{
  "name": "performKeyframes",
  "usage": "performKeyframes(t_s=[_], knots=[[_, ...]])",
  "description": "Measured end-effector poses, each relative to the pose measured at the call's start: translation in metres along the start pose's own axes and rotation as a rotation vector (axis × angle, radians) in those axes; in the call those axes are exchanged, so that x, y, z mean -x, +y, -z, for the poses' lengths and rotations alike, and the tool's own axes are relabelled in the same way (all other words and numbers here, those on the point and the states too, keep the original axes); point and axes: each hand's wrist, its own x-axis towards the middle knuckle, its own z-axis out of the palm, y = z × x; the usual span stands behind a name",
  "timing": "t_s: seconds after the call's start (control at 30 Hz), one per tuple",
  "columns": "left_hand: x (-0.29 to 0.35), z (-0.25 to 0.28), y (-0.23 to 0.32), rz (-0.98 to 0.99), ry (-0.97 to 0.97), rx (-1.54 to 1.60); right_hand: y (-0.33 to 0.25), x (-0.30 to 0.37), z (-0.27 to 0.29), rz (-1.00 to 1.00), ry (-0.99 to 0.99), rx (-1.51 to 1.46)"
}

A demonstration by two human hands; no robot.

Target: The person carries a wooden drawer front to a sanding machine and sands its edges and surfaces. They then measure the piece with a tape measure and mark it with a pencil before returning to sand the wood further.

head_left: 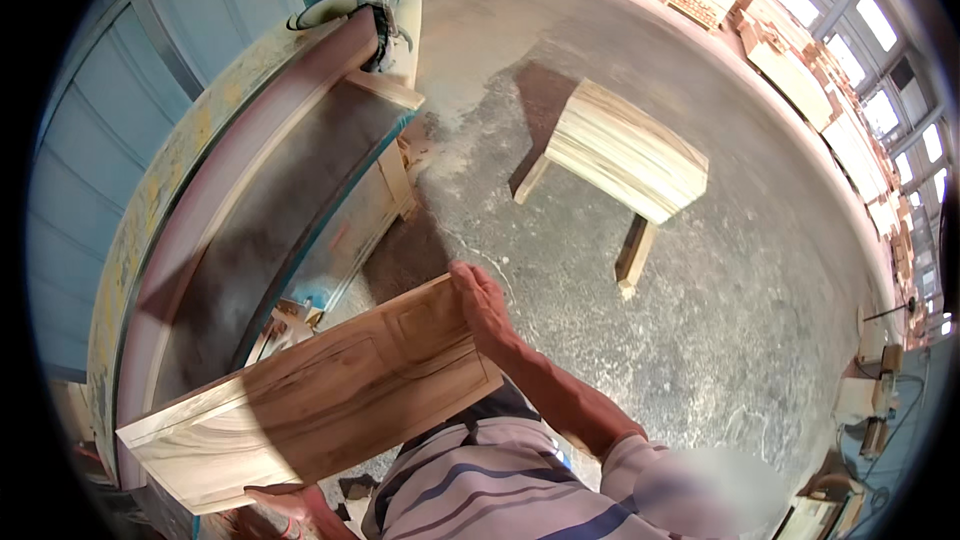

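A long wooden door panel point(330, 385) with two recessed fields lies tilted across the front of my body. My right hand point(480, 302) grips its far right end, the fingers wrapped over the edge. At the near long edge, toward the left end, my left hand point(288, 502) holds the panel from below, its fingers partly hidden under the wood. The panel's left end overlaps the near end of a long sanding machine point(215, 230) with a reddish-brown belt; whether they touch I cannot tell. A shadow darkens the panel's middle and right.
A stack of similar wooden panels point(630, 150) rests on wooden bearers point(636, 252) on the concrete floor point(720, 340). Blue wall cladding point(90, 160) runs behind the machine. Timber stacks point(790, 70) line the far right side, beneath windows. Cables and boxes point(868, 395) stand at right.
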Motion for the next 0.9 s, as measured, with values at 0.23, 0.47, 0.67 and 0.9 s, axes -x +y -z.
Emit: performKeyframes(t_s=[0.23, 0.47, 0.67, 0.9], knots=[[-0.012, -0.012, -0.03, 0.061, -0.138, -0.147, -0.001, -0.112, -0.018, 0.019, -0.133, -0.01], [-0.006, -0.054, -0.066, 0.108, -0.092, -0.202, -0.025, -0.185, -0.024, -0.032, -0.145, 0.074], [-0.028, -0.071, -0.074, 0.076, -0.154, -0.218, -0.042, -0.208, -0.043, -0.148, -0.167, 0.013], [-0.046, -0.078, -0.073, 0.106, -0.136, 0.024, -0.074, -0.211, -0.091, -0.014, -0.411, 0.185]])
